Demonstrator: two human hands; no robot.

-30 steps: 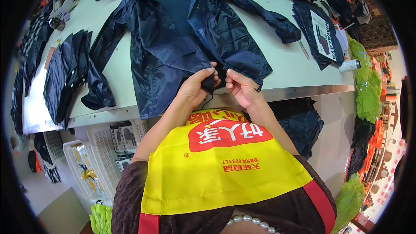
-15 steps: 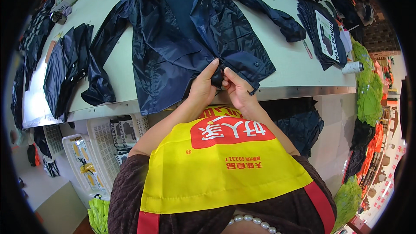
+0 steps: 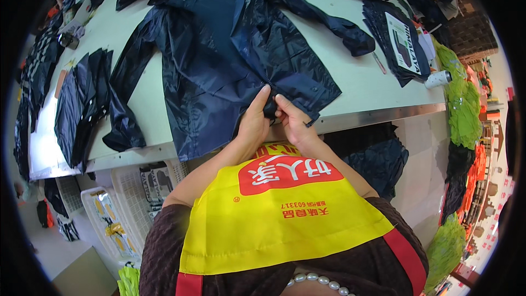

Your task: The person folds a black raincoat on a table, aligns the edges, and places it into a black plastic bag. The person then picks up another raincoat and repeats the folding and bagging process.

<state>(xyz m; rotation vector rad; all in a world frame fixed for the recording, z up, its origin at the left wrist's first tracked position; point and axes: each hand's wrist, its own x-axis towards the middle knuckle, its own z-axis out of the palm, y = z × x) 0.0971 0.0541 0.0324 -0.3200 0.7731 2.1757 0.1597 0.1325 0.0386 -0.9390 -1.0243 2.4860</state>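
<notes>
A dark navy rain jacket [image 3: 200,85] lies spread on the white table [image 3: 350,85], with its sleeves out to both sides and its lower hem toward me. My left hand [image 3: 255,118] grips the left front panel near the hem, thumb pointing up along the zipper [image 3: 268,81]. Just beside it, my right hand [image 3: 295,121] is closed on the other front edge at the bottom of the zipper, thumb and fingers pinched together. The zipper's lower end is hidden between my fingers. A short dark cord end hangs by the hem, next to my right hand.
Folded dark garments [image 3: 85,104] lie at the table's left, and a stack of dark packages [image 3: 394,38] at its right beside a white thread spool [image 3: 438,79]. White plastic baskets [image 3: 129,186] stand below the left edge. Bright green garments [image 3: 460,98] hang beyond the right end.
The view has shifted slightly. Both hands stay at the zipper's bottom, with my right fingers now drawn in more tightly.
</notes>
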